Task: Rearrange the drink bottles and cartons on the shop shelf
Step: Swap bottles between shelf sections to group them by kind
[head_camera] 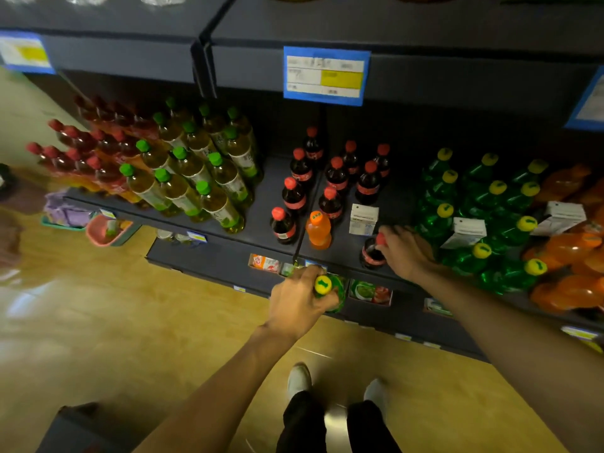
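My left hand (299, 305) grips a green bottle with a yellow cap (330, 291), held in front of the shelf's front edge. My right hand (403, 248) holds the red-capped neck of a dark cola bottle (372, 253) standing at the front of the dark shelf (251, 223). Several more cola bottles (336, 178) stand behind it. An orange bottle (318, 228) and a white carton (363, 220) stand among them. Two more white cartons (465, 233) lie on the green bottles (474, 204) to the right.
Yellow tea bottles with green caps (189, 171) and red-capped bottles (85, 148) fill the shelf's left part. Orange bottles (572, 253) crowd the far right. A lower shelf holds small boxes (369, 292). Pink and green baskets (104, 228) sit on the wooden floor.
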Tool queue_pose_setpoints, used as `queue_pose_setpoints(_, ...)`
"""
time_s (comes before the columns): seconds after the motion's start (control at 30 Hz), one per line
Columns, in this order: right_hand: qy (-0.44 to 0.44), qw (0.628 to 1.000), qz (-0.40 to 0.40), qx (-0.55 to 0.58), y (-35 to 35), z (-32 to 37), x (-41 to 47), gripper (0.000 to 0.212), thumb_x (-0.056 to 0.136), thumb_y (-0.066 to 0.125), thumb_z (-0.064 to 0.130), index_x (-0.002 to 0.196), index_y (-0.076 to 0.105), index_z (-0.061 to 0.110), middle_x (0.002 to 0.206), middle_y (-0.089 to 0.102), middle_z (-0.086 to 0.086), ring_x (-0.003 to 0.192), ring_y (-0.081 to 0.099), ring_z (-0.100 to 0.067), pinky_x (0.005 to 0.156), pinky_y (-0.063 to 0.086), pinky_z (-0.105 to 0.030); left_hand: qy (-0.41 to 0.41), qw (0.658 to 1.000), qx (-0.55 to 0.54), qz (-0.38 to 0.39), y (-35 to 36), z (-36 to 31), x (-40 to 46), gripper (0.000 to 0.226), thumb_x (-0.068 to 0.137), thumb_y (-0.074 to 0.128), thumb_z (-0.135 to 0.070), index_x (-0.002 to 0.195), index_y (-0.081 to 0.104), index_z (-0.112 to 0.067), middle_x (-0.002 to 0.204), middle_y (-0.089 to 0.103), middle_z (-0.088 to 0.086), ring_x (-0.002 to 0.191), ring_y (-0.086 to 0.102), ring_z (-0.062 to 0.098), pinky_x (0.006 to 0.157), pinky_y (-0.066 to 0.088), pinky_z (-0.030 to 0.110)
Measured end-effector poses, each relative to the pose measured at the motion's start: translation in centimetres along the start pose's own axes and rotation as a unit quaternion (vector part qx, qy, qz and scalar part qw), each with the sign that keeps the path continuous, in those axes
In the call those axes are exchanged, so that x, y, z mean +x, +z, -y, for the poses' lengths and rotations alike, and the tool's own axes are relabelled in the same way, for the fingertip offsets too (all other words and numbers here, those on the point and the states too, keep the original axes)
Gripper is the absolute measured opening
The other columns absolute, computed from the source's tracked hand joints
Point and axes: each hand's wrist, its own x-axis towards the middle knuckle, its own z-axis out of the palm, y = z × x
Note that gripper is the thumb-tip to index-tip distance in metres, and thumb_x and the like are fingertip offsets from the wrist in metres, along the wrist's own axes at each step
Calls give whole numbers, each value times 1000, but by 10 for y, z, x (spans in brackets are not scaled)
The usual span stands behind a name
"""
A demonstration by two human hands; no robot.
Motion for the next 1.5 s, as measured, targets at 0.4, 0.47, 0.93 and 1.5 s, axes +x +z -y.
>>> queue_pose_setpoints(0.4, 38, 999, 6, 4, 11, 59, 22, 37, 91, 55, 14, 128, 47, 16, 129, 53, -13, 111, 53, -33, 79, 48, -37, 56, 996, 29, 67, -32, 62, 15, 47, 83, 62, -49, 122, 54, -23, 117, 64, 2, 103, 61, 24, 78, 44, 31)
queue_pose_setpoints(0.47, 48, 999, -4, 15, 13, 61, 24, 33, 92, 55, 17, 124, 50, 14, 127, 55, -13, 111, 53, -33, 80, 48, -37, 64, 994, 36, 78, -33, 68, 18, 47, 84, 62, -49, 123, 53, -23, 117, 64, 3, 103, 61, 24, 79, 45, 32)
queue_pose_setpoints(0.93, 103, 990, -66, 76, -6, -8, -48, 38, 95, 50, 25, 130, 52, 13, 128, 48, -16, 113, 51, -36, 86, 50, -41, 153, 979, 43, 126, -1, 2, 45, 43, 84, 64, -45, 120, 55, -23, 111, 65, 5, 98, 61, 28, 73, 43, 33)
queue_pose_setpoints(1.5, 48, 992, -108, 40, 9, -130, -181, 17, 66, 77, 14, 81, 68, 11, 87, 57, -10, 71, 62, -30, 51, 54, -34, 141, 975, 103, 135, 102, -124, 96, 39, 88, 59, -45, 119, 52, -23, 111, 65, 10, 103, 61, 34, 73, 45, 37)
